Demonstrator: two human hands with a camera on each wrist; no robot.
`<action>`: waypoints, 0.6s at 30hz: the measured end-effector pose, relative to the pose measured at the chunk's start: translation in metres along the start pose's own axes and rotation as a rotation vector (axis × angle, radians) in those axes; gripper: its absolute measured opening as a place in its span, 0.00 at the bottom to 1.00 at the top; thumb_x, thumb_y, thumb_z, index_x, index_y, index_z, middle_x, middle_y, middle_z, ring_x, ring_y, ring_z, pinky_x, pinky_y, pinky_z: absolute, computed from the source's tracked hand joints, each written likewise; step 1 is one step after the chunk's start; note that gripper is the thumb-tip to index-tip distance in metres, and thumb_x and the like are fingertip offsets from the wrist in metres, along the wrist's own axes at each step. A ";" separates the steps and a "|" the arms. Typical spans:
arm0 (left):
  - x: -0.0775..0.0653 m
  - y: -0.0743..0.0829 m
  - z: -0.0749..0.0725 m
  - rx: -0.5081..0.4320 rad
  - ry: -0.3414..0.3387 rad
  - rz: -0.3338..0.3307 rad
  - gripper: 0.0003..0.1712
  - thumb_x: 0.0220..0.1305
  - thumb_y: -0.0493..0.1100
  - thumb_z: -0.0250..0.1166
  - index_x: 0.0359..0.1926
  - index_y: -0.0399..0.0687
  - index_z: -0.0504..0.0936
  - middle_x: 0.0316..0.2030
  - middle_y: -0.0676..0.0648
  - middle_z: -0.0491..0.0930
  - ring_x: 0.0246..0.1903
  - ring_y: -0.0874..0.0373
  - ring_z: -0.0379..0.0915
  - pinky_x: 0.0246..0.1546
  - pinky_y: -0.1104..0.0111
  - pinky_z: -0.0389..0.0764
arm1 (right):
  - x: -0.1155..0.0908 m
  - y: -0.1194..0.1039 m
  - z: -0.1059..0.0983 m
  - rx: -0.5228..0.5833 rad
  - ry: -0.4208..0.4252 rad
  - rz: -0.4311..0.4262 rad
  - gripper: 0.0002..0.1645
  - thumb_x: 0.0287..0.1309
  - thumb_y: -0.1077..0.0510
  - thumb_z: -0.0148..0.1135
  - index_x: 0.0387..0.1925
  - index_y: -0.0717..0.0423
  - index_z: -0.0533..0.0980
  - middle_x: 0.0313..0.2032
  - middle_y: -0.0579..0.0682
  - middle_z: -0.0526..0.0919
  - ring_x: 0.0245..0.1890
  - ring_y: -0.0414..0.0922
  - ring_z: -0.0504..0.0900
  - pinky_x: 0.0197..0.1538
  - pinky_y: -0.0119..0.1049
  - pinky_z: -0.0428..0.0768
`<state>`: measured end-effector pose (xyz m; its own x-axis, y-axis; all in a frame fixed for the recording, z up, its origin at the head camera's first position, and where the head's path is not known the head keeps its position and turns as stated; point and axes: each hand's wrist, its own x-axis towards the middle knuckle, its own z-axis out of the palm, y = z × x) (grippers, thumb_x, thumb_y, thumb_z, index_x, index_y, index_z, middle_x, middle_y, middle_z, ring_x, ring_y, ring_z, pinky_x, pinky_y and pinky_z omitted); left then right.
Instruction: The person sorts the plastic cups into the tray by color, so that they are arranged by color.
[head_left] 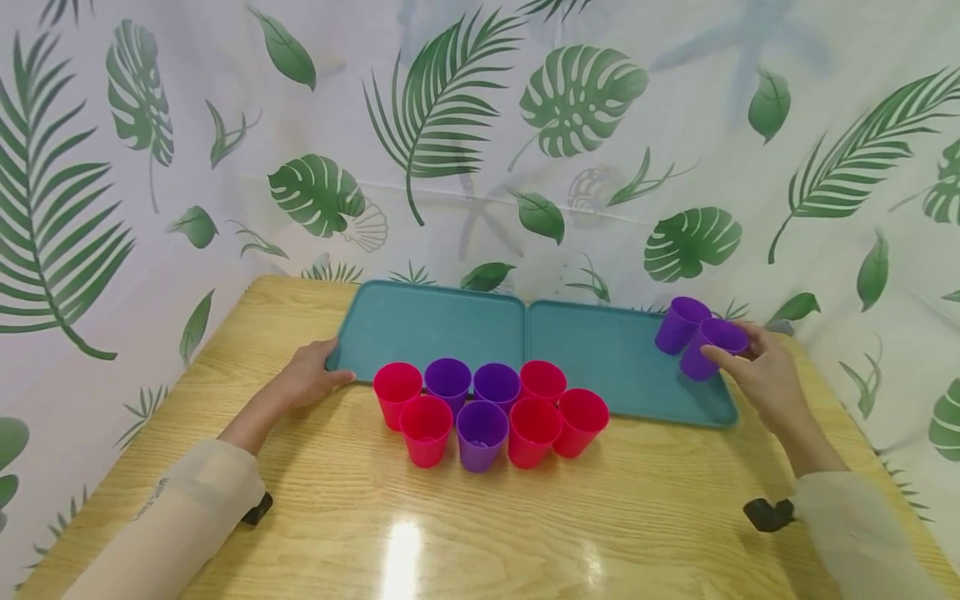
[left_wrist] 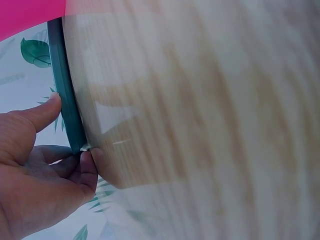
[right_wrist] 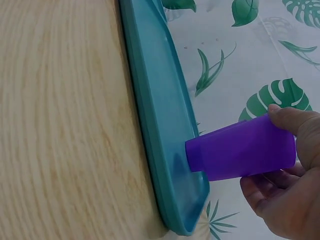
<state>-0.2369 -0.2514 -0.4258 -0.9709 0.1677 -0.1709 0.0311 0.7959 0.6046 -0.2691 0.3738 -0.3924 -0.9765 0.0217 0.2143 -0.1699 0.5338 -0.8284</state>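
At the right end of the right teal tray (head_left: 600, 354), my right hand (head_left: 767, 379) grips a purple cup (head_left: 697, 362) between thumb and fingers. In the right wrist view the cup (right_wrist: 242, 150) stands with its base toward the tray (right_wrist: 160, 110). A second purple cup (head_left: 677, 332) is right behind it on the same tray. My left hand (head_left: 309, 375) holds the left teal tray (head_left: 435, 329) by its near left corner. In the left wrist view the thumb is at the tray's edge (left_wrist: 65, 85) and the fingers curl at its corner.
In front of the trays, several red cups (head_left: 426, 446) and three purple cups (head_left: 482, 450) stand close together on the wooden table (head_left: 330, 517), mouths up. Both trays lie end to end along the back. A leaf-print cloth (head_left: 465, 200) hangs behind the table.
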 end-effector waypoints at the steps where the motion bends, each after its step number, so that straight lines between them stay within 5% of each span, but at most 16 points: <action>1: 0.000 0.000 0.000 0.004 0.001 0.004 0.44 0.77 0.44 0.61 0.74 0.16 0.48 0.73 0.19 0.51 0.74 0.25 0.45 0.74 0.41 0.52 | 0.000 0.001 0.001 -0.010 -0.001 0.001 0.37 0.67 0.56 0.70 0.68 0.72 0.66 0.40 0.26 0.80 0.40 0.26 0.78 0.42 0.16 0.77; 18: -0.001 0.001 0.000 -0.001 0.004 -0.006 0.45 0.76 0.44 0.61 0.74 0.16 0.48 0.73 0.19 0.52 0.74 0.25 0.45 0.74 0.41 0.53 | 0.005 0.011 0.010 -0.071 -0.008 0.057 0.43 0.67 0.51 0.70 0.72 0.71 0.64 0.42 0.29 0.77 0.43 0.30 0.75 0.43 0.15 0.74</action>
<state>-0.2358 -0.2508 -0.4251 -0.9719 0.1610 -0.1717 0.0251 0.7962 0.6045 -0.2767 0.3712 -0.4053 -0.9854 0.0468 0.1638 -0.1050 0.5902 -0.8004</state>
